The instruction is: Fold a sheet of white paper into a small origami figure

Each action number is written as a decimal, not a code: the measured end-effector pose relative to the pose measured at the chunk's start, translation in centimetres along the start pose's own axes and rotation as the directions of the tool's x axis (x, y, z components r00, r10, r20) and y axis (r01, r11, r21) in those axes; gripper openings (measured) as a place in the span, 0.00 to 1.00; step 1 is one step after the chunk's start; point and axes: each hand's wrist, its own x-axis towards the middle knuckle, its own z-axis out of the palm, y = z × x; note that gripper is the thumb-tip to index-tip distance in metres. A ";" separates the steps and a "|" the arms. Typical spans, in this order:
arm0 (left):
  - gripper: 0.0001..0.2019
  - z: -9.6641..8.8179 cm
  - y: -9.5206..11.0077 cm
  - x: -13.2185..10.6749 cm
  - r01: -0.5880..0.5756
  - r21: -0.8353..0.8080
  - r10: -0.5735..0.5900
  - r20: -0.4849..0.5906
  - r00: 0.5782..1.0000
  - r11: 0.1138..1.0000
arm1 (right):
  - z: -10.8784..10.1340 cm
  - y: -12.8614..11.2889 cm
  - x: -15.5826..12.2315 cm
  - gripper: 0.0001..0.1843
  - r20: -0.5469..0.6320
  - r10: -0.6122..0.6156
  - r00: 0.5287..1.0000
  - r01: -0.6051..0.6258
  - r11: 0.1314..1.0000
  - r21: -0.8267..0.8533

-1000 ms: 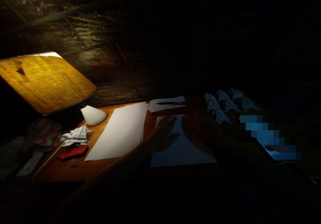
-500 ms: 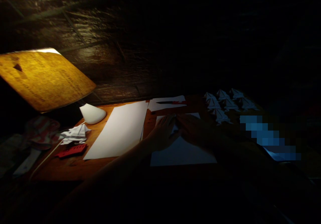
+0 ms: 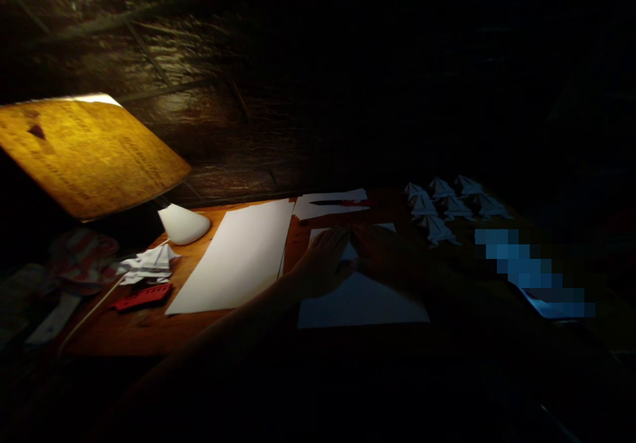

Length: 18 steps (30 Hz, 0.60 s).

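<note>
A white paper sheet [image 3: 358,304] lies in dim light on the wooden table in front of me. My left hand [image 3: 322,261] rests on its upper left part, fingers stretched out and lying flat. On the upper right part is my right hand [image 3: 380,257], in deep shadow, its fingers also laid out along the paper. The fingertips of both hands come close together near the top of the sheet. What the paper looks like under the hands is hidden.
Left of the hands lies a paper stack [image 3: 238,257]. Behind are paper strips [image 3: 332,211] with a red-handled knife [image 3: 342,202]. Several folded paper figures [image 3: 437,228] stand at back right. A lamp [image 3: 183,224], crumpled paper [image 3: 149,264], a red object [image 3: 144,297] and a pixelated screen [image 3: 536,267] flank them.
The right hand's fingers have shifted slightly on the paper, close to the left hand. Sheet and left hand look almost unmoved.
</note>
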 end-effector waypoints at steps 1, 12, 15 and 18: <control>0.31 -0.1 0.0 0.0 0.005 -0.002 -0.005 0.003 1.000 1.000 | 0.0 0.0 0.1 0.44 0.004 0.010 1.000 -0.010 1.000 0.010; 0.30 -1.2 -0.5 0.5 -0.010 -0.008 0.010 0.004 1.000 1.000 | -0.5 -0.5 -0.1 0.43 0.042 0.051 0.998 -0.050 0.999 -0.013; 0.30 -1.3 -0.4 0.5 0.005 -0.016 -0.004 0.014 1.000 1.000 | -0.5 -0.7 0.0 0.44 0.035 0.060 0.998 -0.058 0.997 -0.042; 0.32 -1.5 -0.2 0.6 0.023 0.003 -0.024 0.037 0.999 1.000 | -0.3 -0.8 0.1 0.47 0.012 0.074 0.997 -0.072 0.992 -0.099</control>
